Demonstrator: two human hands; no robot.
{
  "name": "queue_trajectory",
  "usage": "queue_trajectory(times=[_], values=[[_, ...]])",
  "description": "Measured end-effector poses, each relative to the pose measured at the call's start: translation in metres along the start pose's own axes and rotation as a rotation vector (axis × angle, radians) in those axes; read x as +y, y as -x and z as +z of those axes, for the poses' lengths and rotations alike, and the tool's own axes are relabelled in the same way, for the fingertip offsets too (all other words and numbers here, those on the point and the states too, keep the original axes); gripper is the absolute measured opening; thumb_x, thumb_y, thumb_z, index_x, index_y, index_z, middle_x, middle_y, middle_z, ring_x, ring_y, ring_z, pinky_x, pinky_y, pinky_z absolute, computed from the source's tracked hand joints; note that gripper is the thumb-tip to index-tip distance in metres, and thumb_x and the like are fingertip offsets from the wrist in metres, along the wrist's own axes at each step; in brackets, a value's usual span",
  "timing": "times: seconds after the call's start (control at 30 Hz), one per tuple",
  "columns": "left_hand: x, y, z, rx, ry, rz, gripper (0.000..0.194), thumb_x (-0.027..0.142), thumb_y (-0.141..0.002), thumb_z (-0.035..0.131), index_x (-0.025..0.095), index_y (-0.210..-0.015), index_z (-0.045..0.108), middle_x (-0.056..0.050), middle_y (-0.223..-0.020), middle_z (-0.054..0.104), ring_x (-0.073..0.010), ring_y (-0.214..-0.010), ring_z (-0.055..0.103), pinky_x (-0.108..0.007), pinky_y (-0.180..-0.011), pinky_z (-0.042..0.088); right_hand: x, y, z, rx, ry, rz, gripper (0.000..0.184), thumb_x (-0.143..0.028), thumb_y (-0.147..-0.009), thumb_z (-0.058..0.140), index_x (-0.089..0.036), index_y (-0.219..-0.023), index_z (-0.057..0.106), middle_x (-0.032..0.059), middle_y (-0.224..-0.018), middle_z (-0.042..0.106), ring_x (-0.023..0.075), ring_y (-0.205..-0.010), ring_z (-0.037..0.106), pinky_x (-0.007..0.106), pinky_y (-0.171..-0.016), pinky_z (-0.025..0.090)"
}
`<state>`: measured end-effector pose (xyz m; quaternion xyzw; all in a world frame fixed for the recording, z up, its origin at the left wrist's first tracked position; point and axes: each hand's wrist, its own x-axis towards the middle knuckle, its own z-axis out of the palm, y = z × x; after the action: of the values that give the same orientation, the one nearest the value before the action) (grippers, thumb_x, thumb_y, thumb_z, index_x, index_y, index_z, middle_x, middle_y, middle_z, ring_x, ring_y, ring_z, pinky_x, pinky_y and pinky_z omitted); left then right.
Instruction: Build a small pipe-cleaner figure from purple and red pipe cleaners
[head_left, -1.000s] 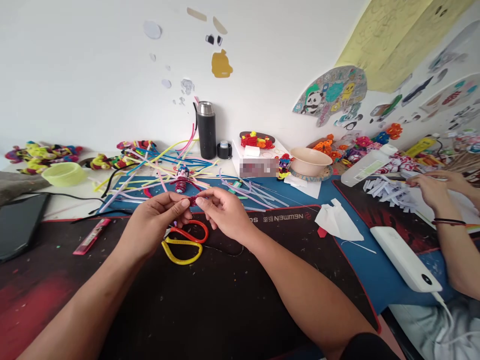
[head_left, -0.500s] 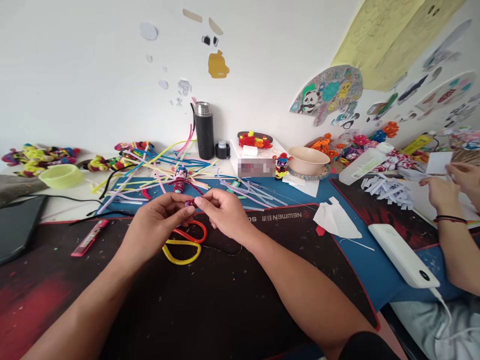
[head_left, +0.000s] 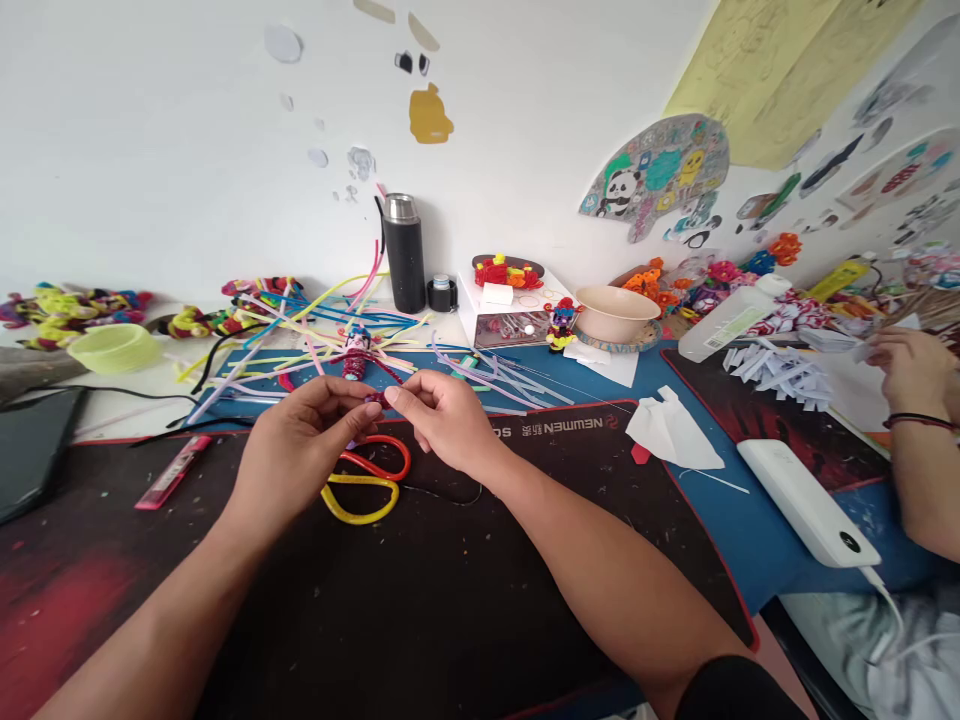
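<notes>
Between my two hands is a small dark-red pipe cleaner piece (head_left: pixel 377 399), coiled and mostly covered by fingertips. My left hand (head_left: pixel 304 440) pinches its left side between thumb and fingers. On its right side, the thumb and forefinger of my right hand (head_left: pixel 444 418) are closed on it. Just beyond my fingers lies a pipe cleaner doll (head_left: pixel 355 356) with a dark-red wound body and a thin dark-red arm reaching toward my right hand. Scissors with one red and one yellow handle (head_left: pixel 361 500) rest on the black mat (head_left: pixel 480 620) below my hands, their blades hidden.
Loose pipe cleaners (head_left: pixel 300 340) spread behind my hands, near a black thermos (head_left: pixel 403 255). A phone (head_left: pixel 37 450) and a pink packet (head_left: pixel 174 472) lie left. Rightward are a beige bowl (head_left: pixel 616 314), white paper (head_left: pixel 679 432), a power bank (head_left: pixel 806 505) and another person's hand (head_left: pixel 911 370).
Both my hands keep their grip on the dark-red piece, turning it slightly. The other person's hands have shifted right, after holding up a white paper. The view has moved a little.
</notes>
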<state>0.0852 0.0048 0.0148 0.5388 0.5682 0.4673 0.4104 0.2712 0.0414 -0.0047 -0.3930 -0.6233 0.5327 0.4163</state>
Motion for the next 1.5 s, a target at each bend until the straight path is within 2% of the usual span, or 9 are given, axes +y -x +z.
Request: queue_trajectory(times=[0.13,0.27,0.5,0.63,0.73,0.8,0.9,1.2,1.5], values=[[-0.006,0.003,0.000,0.071,-0.207,0.095,0.043,0.063,-0.081,0.080,0.025,-0.101,0.077,-0.005,-0.087,0.085,-0.0266,-0.079,0.080,-0.035,-0.071,0.060,-0.001,0.000,0.002,-0.012,-0.059,0.046,0.032,-0.046,-0.099,0.076,-0.021,-0.084,0.061,-0.0088,-0.053,0.053,0.0087,-0.038,0.049,0.022,-0.041,0.031],[-0.009,0.004,0.000,0.129,-0.406,0.223,0.030,0.054,-0.090,0.073,0.029,-0.102,0.081,-0.002,-0.087,0.085,-0.0237,-0.075,0.077,-0.031,-0.067,0.053,0.000,-0.001,0.002,-0.012,-0.096,0.073,0.032,-0.043,-0.101,0.074,-0.021,-0.082,0.060,-0.0097,-0.049,0.050,0.0084,-0.038,0.048,0.021,-0.041,0.030],[-0.010,0.006,0.004,0.200,-0.489,0.296,0.025,0.052,-0.093,0.073,0.030,-0.100,0.083,0.001,-0.082,0.083,-0.0217,-0.071,0.074,-0.029,-0.064,0.050,0.003,-0.004,0.000,-0.035,-0.154,0.094,0.040,-0.053,-0.097,0.077,-0.021,-0.081,0.059,-0.0094,-0.047,0.050,0.0085,-0.037,0.048,0.021,-0.042,0.032],[-0.010,0.004,0.006,0.145,-0.326,0.209,0.031,0.053,-0.089,0.075,0.027,-0.106,0.081,-0.001,-0.080,0.082,-0.0231,-0.071,0.076,-0.030,-0.064,0.055,0.001,-0.004,0.001,-0.033,-0.162,0.100,0.041,-0.054,-0.097,0.077,-0.022,-0.082,0.058,-0.0097,-0.049,0.050,0.0084,-0.037,0.048,0.021,-0.042,0.033],[-0.007,0.000,0.006,0.067,-0.114,0.100,0.050,0.059,-0.082,0.082,0.023,-0.117,0.077,-0.004,-0.083,0.083,-0.0249,-0.075,0.078,-0.033,-0.068,0.061,0.000,-0.004,0.001,-0.029,-0.167,0.098,0.037,-0.050,-0.099,0.077,-0.022,-0.083,0.058,-0.0098,-0.051,0.051,0.0081,-0.037,0.047,0.022,-0.042,0.035],[-0.005,-0.003,0.005,0.032,-0.029,0.042,0.058,0.065,-0.076,0.087,0.021,-0.113,0.077,-0.005,-0.081,0.083,-0.0242,-0.074,0.077,-0.033,-0.067,0.062,0.000,-0.004,0.001,-0.025,-0.165,0.075,0.034,-0.046,-0.099,0.077,-0.022,-0.084,0.059,-0.0096,-0.053,0.052,0.0077,-0.038,0.048,0.022,-0.042,0.035],[-0.001,-0.004,0.004,0.007,0.023,-0.005,0.058,0.068,-0.070,0.091,0.020,-0.099,0.079,-0.005,-0.077,0.081,-0.0209,-0.069,0.074,-0.030,-0.064,0.060,0.002,-0.003,0.001,-0.025,-0.158,0.030,0.033,-0.045,-0.099,0.077,-0.021,-0.084,0.060,-0.0088,-0.057,0.054,0.0077,-0.039,0.049,0.022,-0.041,0.035],[-0.005,-0.002,0.007,0.077,0.024,0.076,0.046,0.062,-0.066,0.094,0.024,-0.086,0.078,-0.003,-0.078,0.081,-0.0200,-0.072,0.074,-0.029,-0.067,0.059,0.004,-0.003,0.000,-0.023,-0.134,0.030,0.042,-0.057,-0.094,0.079,-0.022,-0.083,0.060,-0.0083,-0.056,0.054,0.0084,-0.039,0.050,0.022,-0.042,0.034],[-0.001,-0.004,0.005,0.076,0.158,0.019,0.050,0.059,-0.065,0.097,0.022,-0.091,0.076,-0.001,-0.071,0.076,-0.0173,-0.063,0.067,-0.027,-0.058,0.053,-0.006,-0.001,-0.001,-0.119,-0.195,0.017,0.039,-0.059,-0.099,0.073,-0.022,-0.095,0.060,-0.0098,-0.052,0.056,0.0092,-0.040,0.049,0.022,-0.046,0.037]])
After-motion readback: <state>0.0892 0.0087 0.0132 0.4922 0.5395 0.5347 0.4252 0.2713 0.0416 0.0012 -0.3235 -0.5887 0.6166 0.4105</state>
